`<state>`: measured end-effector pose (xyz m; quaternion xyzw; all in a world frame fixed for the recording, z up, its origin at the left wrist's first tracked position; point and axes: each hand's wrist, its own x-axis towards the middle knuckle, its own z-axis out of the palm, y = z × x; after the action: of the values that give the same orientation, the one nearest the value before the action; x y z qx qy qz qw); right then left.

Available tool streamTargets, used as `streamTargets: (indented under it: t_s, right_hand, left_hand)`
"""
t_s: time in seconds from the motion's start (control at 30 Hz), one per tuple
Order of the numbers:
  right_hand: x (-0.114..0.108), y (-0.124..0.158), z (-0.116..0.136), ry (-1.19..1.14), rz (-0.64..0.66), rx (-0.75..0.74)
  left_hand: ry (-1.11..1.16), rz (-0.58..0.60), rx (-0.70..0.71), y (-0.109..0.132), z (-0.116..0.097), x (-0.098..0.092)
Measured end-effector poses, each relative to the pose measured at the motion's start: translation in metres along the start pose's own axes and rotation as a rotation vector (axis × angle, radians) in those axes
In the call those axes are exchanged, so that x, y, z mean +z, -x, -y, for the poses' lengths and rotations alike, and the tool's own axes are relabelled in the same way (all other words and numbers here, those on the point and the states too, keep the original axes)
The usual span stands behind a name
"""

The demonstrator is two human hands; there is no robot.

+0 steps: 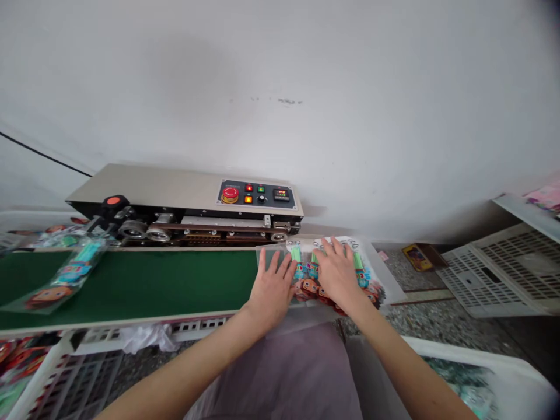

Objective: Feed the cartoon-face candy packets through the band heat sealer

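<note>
My left hand (272, 287) lies with fingers stretched out over a clear plastic bag (268, 252) at the right end of the green conveyor belt (175, 280). Beside it, my right hand (338, 273) rests palm down, fingers extended, on a row of overlapping flat doll-shaped items in clear bags (310, 286). These show green strips, blue printed parts and brown-haired cartoon heads. Whether either hand pinches a bag edge is hidden. Behind the belt stands a band sealing machine (184, 189) with lit buttons and a display. Another bagged doll-shaped item (72, 271) lies on the belt's left end.
A white plastic crate (490, 274) and a small open yellow box (422, 256) stand at the right. A white tub (503, 367) holding clear bags is at lower right. Below the belt at left is another crate (79, 379) near colourful packages. A wall rises behind.
</note>
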<state>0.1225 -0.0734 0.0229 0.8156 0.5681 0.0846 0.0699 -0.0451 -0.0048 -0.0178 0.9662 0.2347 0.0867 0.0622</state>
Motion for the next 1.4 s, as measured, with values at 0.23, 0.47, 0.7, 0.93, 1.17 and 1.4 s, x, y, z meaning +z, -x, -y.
streamTargets:
  t_s: [0.23, 0.47, 0.7, 0.93, 1.17, 1.4]
  right_hand:
    - [0.006, -0.047, 0.013, -0.357, -0.002, 0.161]
    - [0.025, -0.071, 0.006, -0.681, -0.028, 0.291]
    - [0.0, -0.048, -0.013, -1.196, -0.187, 0.176]
    - [-0.028, -0.028, -0.012, -1.488, -0.24, 0.125]
    - [-0.046, -0.02, -0.014, -1.326, -0.173, 0.039]
    - [-0.056, -0.024, -0.005, -0.92, -0.288, -0.035]
  left_hand:
    - [0.043, -0.036, -0.019, 0.005, 0.001, 0.011]
    - [0.098, -0.078, 0.022, 0.007, 0.006, 0.006]
    - [0.76, -0.295, -0.142, -0.011, 0.024, -0.022]
    - [1.412, -0.386, -0.282, -0.06, 0.015, -0.038]
    - [1.487, -0.424, -0.241, -0.065, 0.004, -0.049]
    - [1.44, -0.426, -0.254, -0.059, 0.006, -0.05]
